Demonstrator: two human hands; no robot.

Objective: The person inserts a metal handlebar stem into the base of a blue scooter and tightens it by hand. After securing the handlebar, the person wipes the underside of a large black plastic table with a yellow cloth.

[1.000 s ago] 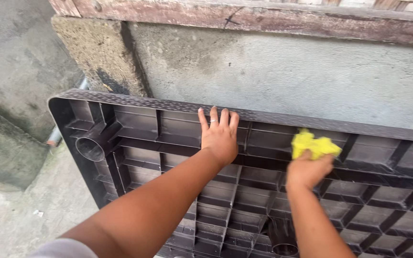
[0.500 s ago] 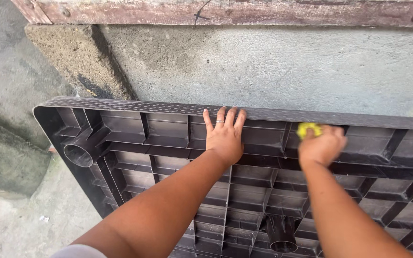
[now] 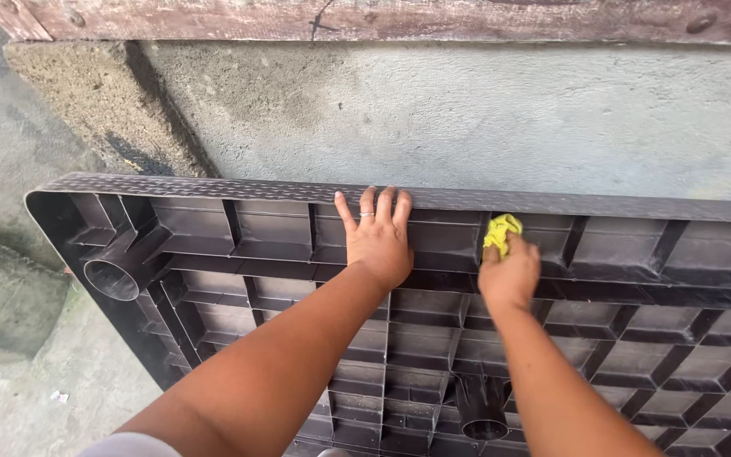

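Note:
A large black plastic panel (image 3: 239,245) with a grid of ribbed cells leans against a concrete wall. My left hand (image 3: 376,241) lies flat on it near the top edge, fingers spread, a ring on one finger. My right hand (image 3: 509,272) is closed on a small yellow cloth (image 3: 501,230) and presses it into a cell just under the top rim, a short way right of my left hand.
The grey concrete wall (image 3: 467,118) stands behind the panel, with a worn wooden beam (image 3: 382,17) along its top. A round socket (image 3: 110,279) sits in the panel's left corner, another tube (image 3: 482,415) lower down. Bare concrete ground (image 3: 19,398) lies at the left.
My right hand with the yellow cloth has slid left along the upper cells, closer to my left hand. My left hand stays flat on the panel. The view has shifted slightly.

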